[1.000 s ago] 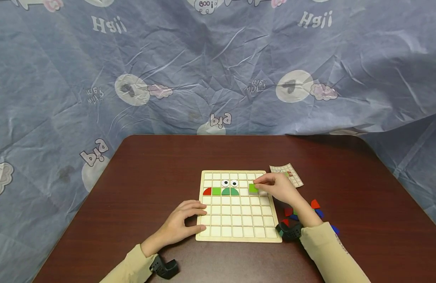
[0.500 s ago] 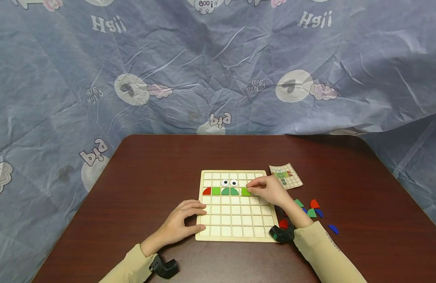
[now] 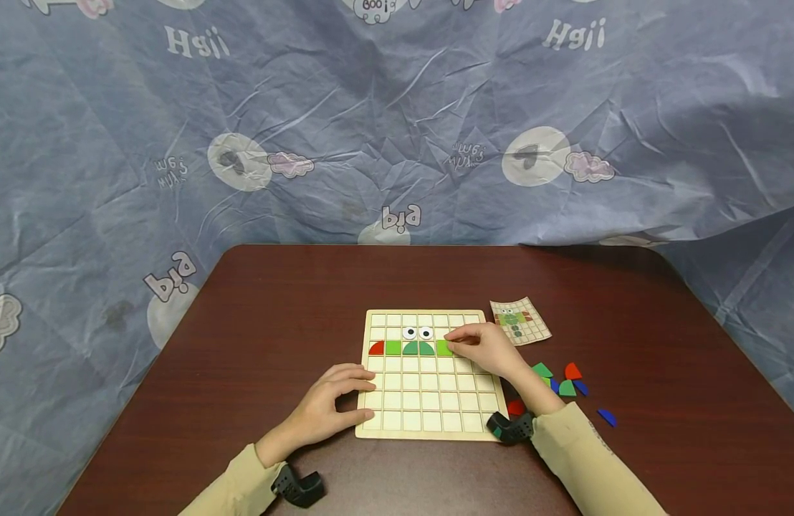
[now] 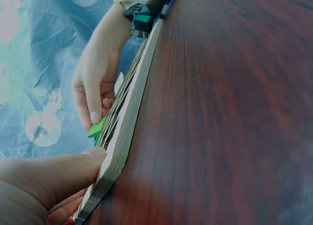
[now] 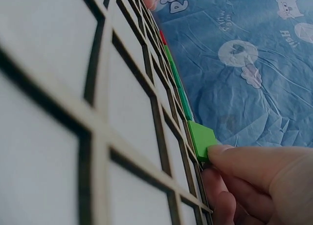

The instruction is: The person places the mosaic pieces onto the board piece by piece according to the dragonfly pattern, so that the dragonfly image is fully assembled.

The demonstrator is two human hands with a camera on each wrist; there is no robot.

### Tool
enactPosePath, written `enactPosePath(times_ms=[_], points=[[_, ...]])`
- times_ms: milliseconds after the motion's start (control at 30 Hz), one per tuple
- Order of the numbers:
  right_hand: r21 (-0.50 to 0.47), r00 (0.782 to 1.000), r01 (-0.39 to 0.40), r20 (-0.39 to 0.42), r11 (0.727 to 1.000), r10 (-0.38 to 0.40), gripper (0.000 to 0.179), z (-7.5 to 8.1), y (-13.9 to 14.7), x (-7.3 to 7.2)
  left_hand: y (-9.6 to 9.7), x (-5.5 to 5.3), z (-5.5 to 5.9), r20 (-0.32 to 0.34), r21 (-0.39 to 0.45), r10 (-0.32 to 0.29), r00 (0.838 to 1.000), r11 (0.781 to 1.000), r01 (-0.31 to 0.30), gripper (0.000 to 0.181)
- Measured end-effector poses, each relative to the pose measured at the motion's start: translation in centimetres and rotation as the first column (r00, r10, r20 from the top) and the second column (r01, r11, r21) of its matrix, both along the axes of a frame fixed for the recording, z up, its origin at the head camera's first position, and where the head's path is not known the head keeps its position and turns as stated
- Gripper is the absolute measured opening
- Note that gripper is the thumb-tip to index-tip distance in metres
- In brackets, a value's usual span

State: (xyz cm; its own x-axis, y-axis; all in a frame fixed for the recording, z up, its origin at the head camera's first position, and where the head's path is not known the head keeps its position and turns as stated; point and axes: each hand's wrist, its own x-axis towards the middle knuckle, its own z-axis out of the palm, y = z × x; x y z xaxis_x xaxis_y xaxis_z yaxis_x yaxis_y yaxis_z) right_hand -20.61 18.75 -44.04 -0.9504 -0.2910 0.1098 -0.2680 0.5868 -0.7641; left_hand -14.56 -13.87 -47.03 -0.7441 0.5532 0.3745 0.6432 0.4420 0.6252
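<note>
A light wooden grid board (image 3: 429, 401) lies on the table. My right hand (image 3: 484, 347) pinches a light green square tile (image 5: 200, 139) between thumb and fingers, tilted at a cell of the third row. To its left in that row sit two dark green quarter-round tiles (image 3: 418, 349), a light green square (image 3: 393, 348) and a red quarter-round (image 3: 377, 349). Two round eye tiles (image 3: 418, 333) are in the row above. With fingers spread, my left hand (image 3: 326, 405) rests its fingertips on the board's left edge; its thumb (image 4: 73, 173) touches the rim in the left wrist view.
A pattern card (image 3: 521, 321) lies beyond the board's right corner. Loose red, green and blue tiles (image 3: 567, 388) are scattered on the table (image 3: 294, 301) right of the board, partly behind my right forearm. A patterned blue cloth (image 3: 345, 143) hangs behind.
My right hand has carried the light green square left along the third row, to beside the dark green tiles, and lowered slightly. More loose tiles show past the forearm. My left hand stays put.
</note>
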Motion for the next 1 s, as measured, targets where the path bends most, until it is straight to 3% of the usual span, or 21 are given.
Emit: enactPosePath(times_ms=[633,833,1000], points=[[0.099,0.997,-0.083,0.004,0.992,0.083,0.023,0.6,0.0,0.3,0.1,0.1,0.2,0.006,-0.008,0.008,1.0,1.0,-0.008,0.035],[0.061,0.993,-0.101,0.069,0.993,0.097,0.035,2.6,1.4,0.4,0.1,0.1,0.1,-0.01,-0.002,0.002,1.0,1.0,-0.002,0.035],[0.078,0.994,-0.098,0.061,0.992,0.093,0.037,4.8,3.4,0.6,0.1,0.0,0.2,-0.011,-0.002,0.004,1.0,1.0,-0.004,0.035]])
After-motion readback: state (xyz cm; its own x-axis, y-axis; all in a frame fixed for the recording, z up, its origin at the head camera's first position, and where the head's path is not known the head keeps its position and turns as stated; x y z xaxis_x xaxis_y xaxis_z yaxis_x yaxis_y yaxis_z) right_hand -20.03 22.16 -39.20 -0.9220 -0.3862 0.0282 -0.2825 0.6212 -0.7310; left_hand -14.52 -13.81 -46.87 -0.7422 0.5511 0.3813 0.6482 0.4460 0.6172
